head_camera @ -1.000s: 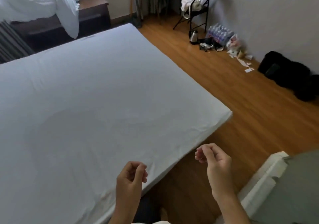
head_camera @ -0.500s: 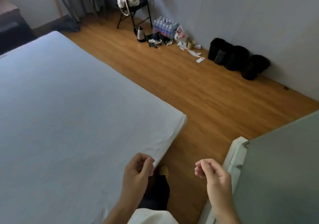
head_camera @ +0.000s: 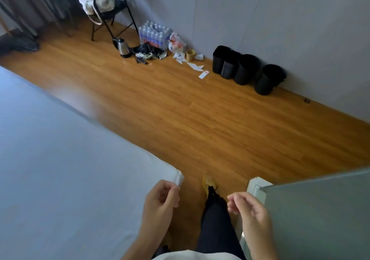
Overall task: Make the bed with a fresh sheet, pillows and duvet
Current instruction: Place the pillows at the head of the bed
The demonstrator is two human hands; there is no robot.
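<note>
Sheet [head_camera: 60, 169] covers the bed; four black bins [head_camera: 246, 69] line the wall.

Soft, dim daylight fills the room — no hard shadows. A pale sheen of glare lies on the orange-brown wooden plank floor [head_camera: 180, 119] beside the motion-blurred edge of the white-sheeted bed [head_camera: 60, 159]. Wall lines bow toward the corners — wide-angle distortion.
</note>
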